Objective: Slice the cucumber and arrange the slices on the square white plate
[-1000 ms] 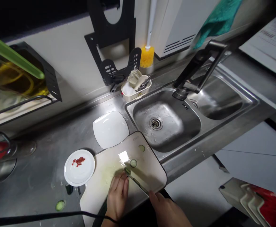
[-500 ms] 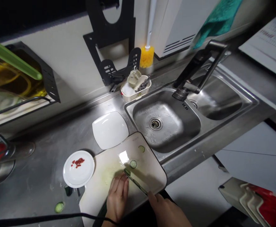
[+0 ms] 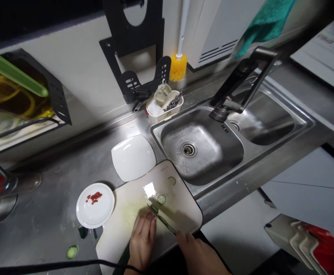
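My right hand (image 3: 197,252) is wrapped round the handle of a knife (image 3: 164,221), whose blade points up and left over the cutting board (image 3: 184,208). Cucumber slices cling along the blade. Right beside the blade, my left hand (image 3: 143,233) is closed with bent fingertips on a cucumber (image 3: 123,256); most of the cucumber is hidden under the hand and wrist. One cucumber slice (image 3: 161,199) lies just beyond the blade, and another thin slice (image 3: 171,180) lies near the board's far right corner.
Left of the board stands a white plate (image 3: 85,212) with small red pieces. A square white plate (image 3: 132,158) touches the board's far edge. Cucumber ends (image 3: 72,251) lie on the steel counter. To the right is a sink (image 3: 201,168) under a black faucet (image 3: 232,86). A dark cable (image 3: 55,266) crosses the foreground.
The knife and my right hand have shifted slightly up and left, toward my left hand's fingertips. My left hand and the loose slices stay nearly where they were.
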